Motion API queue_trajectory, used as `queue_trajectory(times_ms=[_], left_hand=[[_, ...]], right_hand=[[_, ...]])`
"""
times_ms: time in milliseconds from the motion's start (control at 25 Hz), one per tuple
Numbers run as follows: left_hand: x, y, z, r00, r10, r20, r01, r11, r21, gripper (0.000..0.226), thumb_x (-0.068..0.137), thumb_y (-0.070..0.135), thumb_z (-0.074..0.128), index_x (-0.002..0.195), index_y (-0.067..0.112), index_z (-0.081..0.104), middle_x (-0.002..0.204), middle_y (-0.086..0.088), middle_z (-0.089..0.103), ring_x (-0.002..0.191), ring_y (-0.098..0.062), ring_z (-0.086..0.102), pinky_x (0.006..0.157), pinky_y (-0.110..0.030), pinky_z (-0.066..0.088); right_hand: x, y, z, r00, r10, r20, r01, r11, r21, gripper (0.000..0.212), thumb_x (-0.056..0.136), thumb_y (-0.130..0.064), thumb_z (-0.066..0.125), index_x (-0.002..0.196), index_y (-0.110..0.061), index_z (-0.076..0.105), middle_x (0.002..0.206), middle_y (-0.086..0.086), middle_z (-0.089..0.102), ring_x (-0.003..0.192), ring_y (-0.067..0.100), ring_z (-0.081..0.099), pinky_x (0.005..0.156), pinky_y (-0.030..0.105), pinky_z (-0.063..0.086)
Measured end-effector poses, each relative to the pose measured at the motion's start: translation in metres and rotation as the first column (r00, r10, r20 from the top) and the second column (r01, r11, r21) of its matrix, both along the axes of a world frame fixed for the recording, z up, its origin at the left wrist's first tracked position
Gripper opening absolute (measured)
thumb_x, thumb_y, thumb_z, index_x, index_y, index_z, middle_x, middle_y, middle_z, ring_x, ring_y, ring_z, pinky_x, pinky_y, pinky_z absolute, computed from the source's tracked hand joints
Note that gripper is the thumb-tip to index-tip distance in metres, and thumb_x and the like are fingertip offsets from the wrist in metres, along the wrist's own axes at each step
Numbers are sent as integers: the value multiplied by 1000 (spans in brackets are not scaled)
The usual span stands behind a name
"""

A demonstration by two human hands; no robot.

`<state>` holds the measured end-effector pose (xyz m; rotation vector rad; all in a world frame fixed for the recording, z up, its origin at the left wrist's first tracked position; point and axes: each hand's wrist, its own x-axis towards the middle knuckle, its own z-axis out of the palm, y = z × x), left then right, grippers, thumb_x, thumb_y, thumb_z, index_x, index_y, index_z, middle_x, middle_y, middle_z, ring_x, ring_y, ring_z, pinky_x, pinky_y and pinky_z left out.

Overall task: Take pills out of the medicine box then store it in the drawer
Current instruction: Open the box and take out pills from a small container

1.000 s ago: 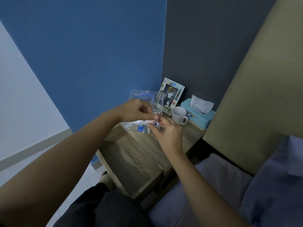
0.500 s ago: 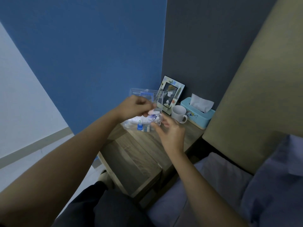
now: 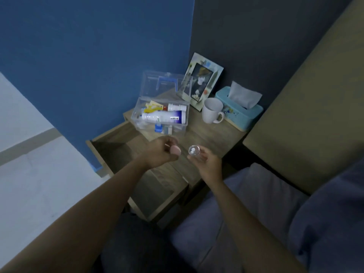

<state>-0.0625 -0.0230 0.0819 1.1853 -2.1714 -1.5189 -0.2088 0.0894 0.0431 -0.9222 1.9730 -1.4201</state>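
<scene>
Pinched in the right hand [image 3: 206, 164] is a small clear round container [image 3: 194, 150] with two white pills [image 3: 192, 150] showing inside. Beside it, the left hand [image 3: 159, 152] is curled around a pink cap [image 3: 175, 150]. Both hands hover above a wooden bedside table [image 3: 206, 134] with its drawer [image 3: 126, 156] pulled open. Behind them on the tabletop sits the clear medicine box [image 3: 161, 117], lid raised, holding bottles and packets. Near it stand a white mug [image 3: 212, 110], a tissue box [image 3: 239, 109] and a picture frame [image 3: 202, 81].
</scene>
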Motion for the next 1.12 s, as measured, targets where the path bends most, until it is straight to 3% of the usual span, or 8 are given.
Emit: queue_trajectory(times_ms=[80,160,440,600,840,1040,1120], left_hand=[[-7,-1,-33,986,-16,166,42,987,-158,50,71,22,78,117,16,60,108,-4,59,96,-22,64,84,-35,54],[-16,-6,-59,971,-29,236,82,972,-219,51,73,26,76,120,13,61,112,-9,57,96,-22,62,85,-34,52],[-43,-32,-105,986,4,164,28,980,-196,56,80,15,68,132,9,50,124,-14,60,116,-29,55,89,-28,39],[-51,-38,-116,994,34,104,-15,985,-172,58,85,19,64,138,11,42,128,-13,60,121,-31,52,97,-34,41],[-58,-36,-116,992,-38,118,65,970,-236,63,86,18,62,142,8,36,130,-16,60,127,-35,46,101,-42,41],[-54,-36,-114,987,-81,138,113,964,-242,69,85,14,62,145,9,30,134,-17,54,125,-34,47,100,-38,39],[-49,-37,-114,987,-73,142,106,965,-238,70,83,12,63,145,10,30,137,-19,49,127,-33,46,101,-36,39]], right_hand=[[-8,-2,-21,989,36,-144,-20,994,106,38,71,-15,80,107,-9,69,104,10,71,100,23,65,86,25,46],[-16,-8,-39,970,70,-232,-18,975,221,38,73,-20,78,108,-8,69,106,15,67,101,27,62,88,28,46],[-29,-32,-84,919,154,-362,2,918,396,47,75,-31,76,114,-7,67,107,21,57,101,34,56,91,38,46],[-33,-38,-93,883,157,-442,38,916,399,46,77,-39,72,114,-13,66,105,16,55,96,31,57,86,37,48],[-37,-41,-96,892,163,-422,27,912,409,56,76,-38,73,123,-11,59,110,16,55,102,31,56,89,36,46],[-38,-41,-95,906,170,-389,14,904,428,65,74,-36,75,129,-8,53,118,16,53,110,31,52,96,40,44],[-39,-38,-92,944,122,-307,14,915,404,64,73,-32,75,128,-9,52,127,15,51,117,30,49,100,39,42]])
